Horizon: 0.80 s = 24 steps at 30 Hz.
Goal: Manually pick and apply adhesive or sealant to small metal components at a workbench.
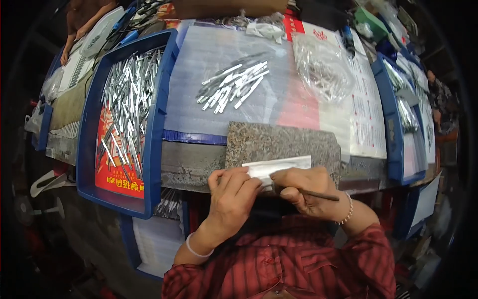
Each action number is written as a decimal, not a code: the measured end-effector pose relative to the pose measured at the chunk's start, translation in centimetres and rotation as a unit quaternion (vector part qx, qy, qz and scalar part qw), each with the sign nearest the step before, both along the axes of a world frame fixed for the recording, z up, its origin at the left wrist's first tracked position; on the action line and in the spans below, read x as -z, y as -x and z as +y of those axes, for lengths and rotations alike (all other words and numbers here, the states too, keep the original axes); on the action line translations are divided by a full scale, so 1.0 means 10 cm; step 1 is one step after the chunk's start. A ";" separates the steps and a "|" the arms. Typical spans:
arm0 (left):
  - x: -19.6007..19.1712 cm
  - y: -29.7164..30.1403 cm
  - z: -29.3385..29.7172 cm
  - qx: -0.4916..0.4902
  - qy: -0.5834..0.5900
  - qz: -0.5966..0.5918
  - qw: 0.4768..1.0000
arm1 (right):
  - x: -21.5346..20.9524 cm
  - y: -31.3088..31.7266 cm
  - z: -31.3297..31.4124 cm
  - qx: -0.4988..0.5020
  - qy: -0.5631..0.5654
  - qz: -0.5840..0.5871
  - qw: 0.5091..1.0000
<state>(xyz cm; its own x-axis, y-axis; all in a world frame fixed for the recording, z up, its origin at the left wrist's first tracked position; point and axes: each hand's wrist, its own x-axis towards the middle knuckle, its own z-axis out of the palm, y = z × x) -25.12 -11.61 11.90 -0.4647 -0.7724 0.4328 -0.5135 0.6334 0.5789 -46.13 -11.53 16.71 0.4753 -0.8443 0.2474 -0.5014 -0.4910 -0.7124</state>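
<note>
A white folded strip [281, 164], paper or cloth, lies along the near edge of a speckled stone slab [269, 139]. My left hand [231, 194] is closed over the strip's left end, fingers curled and pressed on it. My right hand [308, 192] grips a thin dark rod [322, 195] that points out to the right between thumb and fingers. Its fingertips rest at the strip's near side, hiding the rod's other end. Beyond the slab, a pile of shiny flat metal pieces [234, 84] is spread on a pale sheet.
On the left stands a long blue tray [152, 192] of similar metal pieces over red printed paper. A clear plastic bag [323, 67] sits on the printed sheet at the right. Another blue tray [393, 149] is at the far right. A co-worker's arm [82, 30] shows at the far left.
</note>
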 end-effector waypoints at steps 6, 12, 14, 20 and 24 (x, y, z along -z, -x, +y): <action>0.03 -0.22 -0.01 -0.015 -0.015 -0.015 1.000 | -0.20 -0.05 0.03 0.002 0.103 -0.048 0.993; -0.02 -0.19 -0.04 -0.009 -0.018 -0.022 1.000 | 0.03 -0.32 -0.12 -0.044 0.043 -0.017 0.998; -0.04 -0.17 -0.07 0.000 -0.019 -0.020 1.000 | 0.01 -0.28 -0.09 -0.005 0.002 -0.028 1.000; 0.01 -0.22 -0.04 -0.008 -0.014 0.000 1.000 | -0.25 -0.02 0.02 0.053 -0.141 -0.397 0.905; 0.00 -0.20 -0.05 -0.013 -0.010 -0.003 1.000 | -0.48 -0.08 0.17 -0.006 -0.240 -0.712 0.660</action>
<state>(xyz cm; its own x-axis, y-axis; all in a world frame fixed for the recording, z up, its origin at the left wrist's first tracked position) -23.13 -12.15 11.93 -0.4460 -0.7927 0.4155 -0.5330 0.6082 0.5882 -45.29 -9.83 21.51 0.0575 -0.9860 0.1568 0.8457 -0.0354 -0.5325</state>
